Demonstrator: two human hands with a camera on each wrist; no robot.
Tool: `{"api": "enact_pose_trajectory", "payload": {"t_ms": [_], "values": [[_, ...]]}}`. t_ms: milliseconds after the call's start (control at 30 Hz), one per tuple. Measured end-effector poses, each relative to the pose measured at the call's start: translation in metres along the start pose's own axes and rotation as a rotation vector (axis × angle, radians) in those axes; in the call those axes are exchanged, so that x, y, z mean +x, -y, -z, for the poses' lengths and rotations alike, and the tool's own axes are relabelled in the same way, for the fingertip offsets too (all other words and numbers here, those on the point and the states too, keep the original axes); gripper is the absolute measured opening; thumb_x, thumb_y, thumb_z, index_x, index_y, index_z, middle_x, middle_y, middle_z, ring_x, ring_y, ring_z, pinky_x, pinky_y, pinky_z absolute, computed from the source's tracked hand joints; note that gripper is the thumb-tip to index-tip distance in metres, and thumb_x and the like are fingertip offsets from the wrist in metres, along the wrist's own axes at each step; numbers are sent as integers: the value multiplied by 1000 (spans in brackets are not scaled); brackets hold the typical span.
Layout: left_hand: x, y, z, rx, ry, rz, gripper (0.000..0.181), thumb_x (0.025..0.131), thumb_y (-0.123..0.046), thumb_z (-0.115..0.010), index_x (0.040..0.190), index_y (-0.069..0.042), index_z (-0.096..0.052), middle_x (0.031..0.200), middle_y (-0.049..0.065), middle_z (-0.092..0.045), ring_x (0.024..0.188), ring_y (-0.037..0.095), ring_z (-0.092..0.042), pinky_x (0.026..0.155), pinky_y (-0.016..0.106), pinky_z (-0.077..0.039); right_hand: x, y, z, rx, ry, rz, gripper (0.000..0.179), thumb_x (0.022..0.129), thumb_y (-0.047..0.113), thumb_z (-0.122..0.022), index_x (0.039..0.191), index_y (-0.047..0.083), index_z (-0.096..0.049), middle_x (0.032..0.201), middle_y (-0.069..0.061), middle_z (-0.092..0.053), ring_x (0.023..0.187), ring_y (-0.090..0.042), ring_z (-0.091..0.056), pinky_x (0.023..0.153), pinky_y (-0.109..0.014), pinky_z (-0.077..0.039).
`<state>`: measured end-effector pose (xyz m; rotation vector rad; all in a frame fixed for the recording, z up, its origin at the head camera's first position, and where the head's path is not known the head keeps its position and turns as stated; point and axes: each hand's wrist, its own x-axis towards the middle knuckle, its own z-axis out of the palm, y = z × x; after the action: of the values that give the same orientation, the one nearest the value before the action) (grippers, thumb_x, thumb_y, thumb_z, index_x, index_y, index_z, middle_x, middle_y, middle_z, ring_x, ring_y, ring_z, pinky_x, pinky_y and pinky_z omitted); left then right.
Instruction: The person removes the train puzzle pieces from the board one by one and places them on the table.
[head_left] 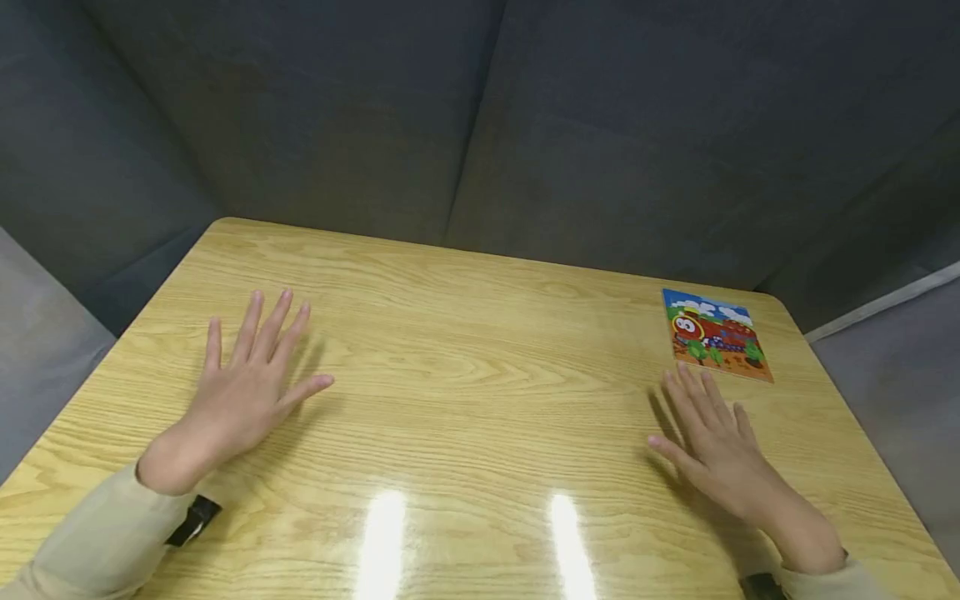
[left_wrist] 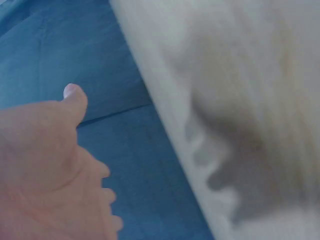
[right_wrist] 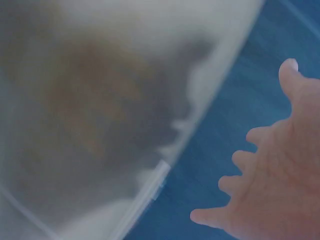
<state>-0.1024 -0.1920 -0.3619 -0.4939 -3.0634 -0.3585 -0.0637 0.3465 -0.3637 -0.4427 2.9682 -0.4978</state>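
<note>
Over the left part of the wooden table, my left hand (head_left: 243,396) is held palm down with its fingers spread, holding nothing. My right hand (head_left: 723,462) hovers over the right part, fingers straight and thumb out to the side. Just beyond its fingertips lies a flat, colourful picture board (head_left: 716,335) with a red cartoon figure, green trees and a blue sky. Each wrist view shows the hand, the left (left_wrist: 50,175) and the right (right_wrist: 280,175), above the tabletop with a shadow on it.
The wooden table (head_left: 465,350) has light grain and two bright reflections near the front. Dark cloth panels (head_left: 337,117) stand behind it and along both sides. In the right wrist view, the pale edge of the board (right_wrist: 142,202) shows near the table's rim.
</note>
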Motion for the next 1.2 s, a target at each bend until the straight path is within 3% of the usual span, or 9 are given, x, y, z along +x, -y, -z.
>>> {"api": "enact_pose_trajectory", "payload": {"t_ms": [200,400,567,833,1033,1200], "values": [[5,-12,2,-27,44,-23,87,99,-61,-40,159,-11,-1,163,9,15,146,33,19,107,69,12,0,-2,2,21,-34,9,82,101,36,-53,159,23,4,163,-2,13,146,-27,20,104,-70,17],[26,-47,3,-66,60,-116,85,100,-58,-39,158,-13,3,163,8,14,147,29,18,110,67,7,0,-12,5,27,-42,26,81,102,33,-53,159,22,3,163,-5,12,147,-28,19,105,-69,17],[54,-93,-7,-76,76,-246,85,99,-57,-43,159,-11,-4,163,8,11,148,29,13,112,64,7,0,-27,11,28,-49,36,79,102,31,-52,159,18,2,163,-8,12,147,-30,18,105,-69,16],[102,-180,-21,-39,223,-432,86,98,-62,-39,159,-16,1,162,4,14,148,23,13,114,59,7,4,-60,24,21,-65,15,79,103,27,-51,159,16,4,163,-14,9,146,-34,18,102,-75,12],[137,-246,-32,26,351,-500,85,96,-67,-32,158,-22,7,162,-4,17,147,15,18,116,54,7,7,-97,34,28,-77,-14,78,103,26,-49,157,4,3,159,-27,8,144,-41,20,102,-74,13],[161,-295,-46,107,433,-516,85,94,-72,-25,157,-28,10,162,-10,17,145,9,19,118,48,7,11,-132,42,38,-57,-26,76,104,25,-46,153,-8,3,155,-35,10,142,-43,22,109,-61,17]]}}
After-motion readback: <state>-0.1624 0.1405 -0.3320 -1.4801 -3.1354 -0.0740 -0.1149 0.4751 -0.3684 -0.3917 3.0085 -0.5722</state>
